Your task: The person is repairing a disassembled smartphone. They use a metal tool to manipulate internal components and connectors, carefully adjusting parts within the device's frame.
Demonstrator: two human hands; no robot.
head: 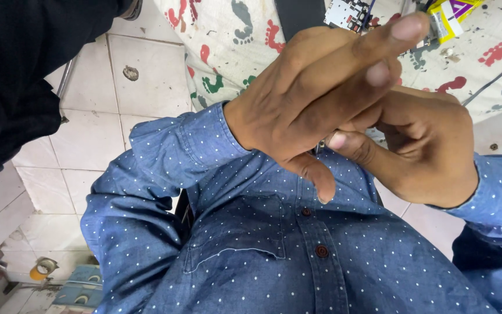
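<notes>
Both hands fill the head view, raised close to the camera in front of the shirt (pixel 321 261). Left hand (pixel 315 99) lies on top, its fingers (pixel 379 40) stretched out flat and pointing up and to the right, thumb hanging down toward the shirt's button line; it is open and grips no object. Right hand (pixel 425 145) sits just under and to the right of it, touching it, fingers curled inward against the left palm, as if rubbing or pressing the hands together. Whether something small sits between the palms cannot be told, since the left hand hides that spot.

Beyond the left hand's fingertips lies a cloth (pixel 233 40), white with red, green and grey footprint shapes, draped over the desk edge. On it, just past the fingertips, rests a small circuit board (pixel 347 13), partly cut off by the frame. Right of that, a yellow pack (pixel 451 14) with a purple and white patch lies at a slant. Left of the shirt is a white tiled floor (pixel 94 134), and a dark sleeve (pixel 24 64) of another person hangs over it.
</notes>
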